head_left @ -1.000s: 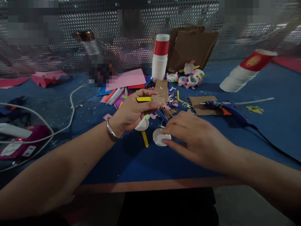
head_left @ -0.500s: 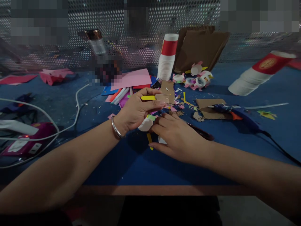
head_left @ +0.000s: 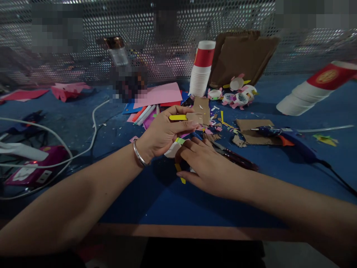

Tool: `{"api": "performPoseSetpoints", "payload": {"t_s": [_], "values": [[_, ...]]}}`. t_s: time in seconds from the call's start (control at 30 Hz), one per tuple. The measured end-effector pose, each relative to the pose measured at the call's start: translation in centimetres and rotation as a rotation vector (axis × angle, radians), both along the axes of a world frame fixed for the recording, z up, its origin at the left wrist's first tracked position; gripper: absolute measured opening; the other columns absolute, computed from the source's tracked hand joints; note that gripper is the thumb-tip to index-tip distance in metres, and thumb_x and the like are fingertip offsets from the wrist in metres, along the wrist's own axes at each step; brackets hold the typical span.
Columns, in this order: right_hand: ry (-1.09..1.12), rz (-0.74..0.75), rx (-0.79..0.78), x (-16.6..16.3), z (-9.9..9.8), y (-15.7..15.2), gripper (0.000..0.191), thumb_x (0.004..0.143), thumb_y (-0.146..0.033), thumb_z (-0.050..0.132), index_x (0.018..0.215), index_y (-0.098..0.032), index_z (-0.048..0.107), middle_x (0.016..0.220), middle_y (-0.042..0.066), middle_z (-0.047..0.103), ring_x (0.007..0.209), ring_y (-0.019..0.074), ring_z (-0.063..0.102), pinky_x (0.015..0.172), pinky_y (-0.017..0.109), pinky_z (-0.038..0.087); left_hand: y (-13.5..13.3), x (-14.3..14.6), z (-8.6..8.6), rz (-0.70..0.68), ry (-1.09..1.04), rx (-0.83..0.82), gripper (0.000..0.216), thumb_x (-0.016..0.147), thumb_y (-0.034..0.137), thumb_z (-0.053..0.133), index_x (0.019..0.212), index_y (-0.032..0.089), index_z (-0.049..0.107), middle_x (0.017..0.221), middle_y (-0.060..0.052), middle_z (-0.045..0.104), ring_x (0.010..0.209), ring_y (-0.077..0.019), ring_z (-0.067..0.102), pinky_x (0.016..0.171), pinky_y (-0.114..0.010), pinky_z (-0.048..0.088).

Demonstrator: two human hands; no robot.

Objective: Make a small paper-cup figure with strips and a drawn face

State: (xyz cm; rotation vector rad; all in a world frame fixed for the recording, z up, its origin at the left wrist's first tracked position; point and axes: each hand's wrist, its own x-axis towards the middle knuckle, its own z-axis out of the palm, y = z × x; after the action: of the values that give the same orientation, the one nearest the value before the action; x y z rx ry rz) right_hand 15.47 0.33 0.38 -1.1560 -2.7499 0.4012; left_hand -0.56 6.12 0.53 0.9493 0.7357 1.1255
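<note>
Between the thumb and fingers of my left hand [head_left: 160, 136] is a small cardboard piece [head_left: 192, 118] with a yellow strip [head_left: 177, 117] at its end. Lower down, a white paper piece [head_left: 172, 149] with a green band [head_left: 180, 141] shows between my two hands. My right hand [head_left: 205, 160] curls palm down over white paper, and its thumb touches a yellow paper strip [head_left: 180, 175]. Most of what lies under my right fingers is hidden. Scissors [head_left: 240, 158] with dark handles lie just beyond that hand.
A blue glue gun [head_left: 298, 143] rests partly on cardboard [head_left: 251, 128] at right. Paper cups stand in an upright stack [head_left: 200, 74], with a tilted stack [head_left: 312, 89] farther right. Small paper animals [head_left: 240, 93], scraps and markers [head_left: 145, 113] lie behind my hands; white cables [head_left: 69, 156] cross the left.
The view has shifted slightly, moving everything a little to the right. My left hand keeps its hold on the cardboard piece. My right hand has moved slightly, uncovering more of the scissors.
</note>
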Motion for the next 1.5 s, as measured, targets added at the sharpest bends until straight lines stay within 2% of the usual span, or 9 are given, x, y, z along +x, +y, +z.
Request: {"api": "performPoseSetpoints", "payload": {"t_s": [0.1, 0.2, 0.33, 0.5, 0.67, 0.83, 1.03, 1.27, 1.5], "values": [[0.037, 0.017, -0.035, 0.0, 0.0, -0.1, 0.017, 0.099, -0.022, 0.071, 0.113, -0.013, 0.070, 0.122, 0.018, 0.072, 0.119, 0.0361, 0.060, 0.109, 0.061, 0.043, 0.2, 0.0, 0.0, 0.006, -0.019, 0.008, 0.030, 0.075, -0.005, 0.084, 0.095, 0.014, 0.073, 0.086, 0.001, 0.078, 0.080, -0.0103, 0.077, 0.081, -0.023, 0.063], [0.131, 0.094, -0.095, 0.1, -0.1, -0.1, 0.006, 0.099, -0.013, 0.066, 0.104, -0.016, 0.068, 0.108, 0.011, 0.075, 0.104, 0.0283, 0.062, 0.103, 0.050, 0.045, 0.3, 0.1, -0.1, 0.012, -0.013, 0.015, 0.030, 0.073, -0.004, 0.085, 0.092, 0.015, 0.073, 0.088, 0.001, 0.078, 0.079, -0.0103, 0.076, 0.078, -0.023, 0.063], [0.358, 0.210, -0.094, 0.7, -0.1, 0.0, 0.012, 0.101, -0.008, 0.057, 0.099, -0.017, 0.065, 0.102, 0.008, 0.074, 0.098, 0.0219, 0.063, 0.095, 0.039, 0.049, 0.4, 0.0, -0.2, 0.022, 0.038, 0.024, 0.034, 0.070, 0.000, 0.089, 0.096, 0.016, 0.074, 0.090, 0.001, 0.077, 0.081, -0.0110, 0.076, 0.080, -0.024, 0.062], [0.630, 0.148, -0.106, 2.6, 0.7, 0.3, 0.014, 0.098, -0.007, 0.059, 0.100, -0.020, 0.063, 0.100, 0.003, 0.072, 0.089, 0.0147, 0.066, 0.080, 0.028, 0.053, 0.4, -0.1, -0.1, 0.017, 0.068, 0.043, 0.038, 0.067, 0.003, 0.092, 0.096, 0.017, 0.072, 0.087, 0.002, 0.077, 0.077, -0.0105, 0.074, 0.078, -0.024, 0.060], [0.797, -0.105, -0.170, 4.8, 1.2, 2.0, 0.007, 0.095, -0.018, 0.069, 0.100, -0.023, 0.066, 0.090, 0.000, 0.071, 0.079, 0.0154, 0.067, 0.073, 0.030, 0.056, -0.1, -0.2, 0.3, -0.046, 0.085, 0.027, 0.040, 0.067, 0.005, 0.092, 0.099, 0.015, 0.071, 0.083, 0.001, 0.076, 0.072, -0.0111, 0.072, 0.070, -0.023, 0.058], [1.008, -0.239, -0.197, 6.1, 1.3, 3.6, 0.023, 0.082, -0.019, 0.082, 0.098, -0.024, 0.067, 0.094, -0.001, 0.070, 0.086, 0.0165, 0.069, 0.084, 0.034, 0.061, -0.2, -0.2, 0.2, -0.075, 0.119, 0.055, 0.040, 0.066, 0.005, 0.094, 0.097, 0.015, 0.071, 0.091, -0.001, 0.077, 0.077, -0.0137, 0.073, 0.070, -0.026, 0.061], [1.032, -0.225, -0.261, 6.1, 1.2, 4.0, 0.024, 0.079, -0.018, 0.083, 0.096, -0.022, 0.067, 0.093, -0.001, 0.070, 0.085, 0.0151, 0.069, 0.083, 0.032, 0.061, 0.0, 0.0, -0.2, -0.115, 0.113, 0.070, 0.040, 0.065, 0.008, 0.096, 0.096, 0.016, 0.073, 0.090, 0.000, 0.076, 0.080, -0.0130, 0.073, 0.070, -0.024, 0.059], [0.990, -0.222, -0.273, 6.3, 0.8, 4.2, 0.024, 0.081, -0.021, 0.084, 0.098, -0.023, 0.067, 0.095, 0.001, 0.074, 0.086, 0.0185, 0.072, 0.082, 0.036, 0.063, -0.3, 0.2, -0.2, -0.171, 0.135, 0.101, 0.041, 0.064, 0.016, 0.100, 0.095, 0.016, 0.073, 0.083, 0.001, 0.073, 0.076, -0.0129, 0.070, 0.069, -0.025, 0.057], [0.983, -0.233, -0.289, 6.3, 0.6, 4.4, 0.026, 0.078, -0.022, 0.085, 0.097, -0.023, 0.067, 0.093, 0.000, 0.072, 0.084, 0.0185, 0.071, 0.081, 0.036, 0.061, -0.4, 0.0, -0.4, -0.168, 0.168, 0.097, 0.041, 0.066, 0.014, 0.100, 0.099, 0.016, 0.075, 0.095, 0.000, 0.076, 0.083, -0.0124, 0.074, 0.081, -0.027, 0.058]]}}
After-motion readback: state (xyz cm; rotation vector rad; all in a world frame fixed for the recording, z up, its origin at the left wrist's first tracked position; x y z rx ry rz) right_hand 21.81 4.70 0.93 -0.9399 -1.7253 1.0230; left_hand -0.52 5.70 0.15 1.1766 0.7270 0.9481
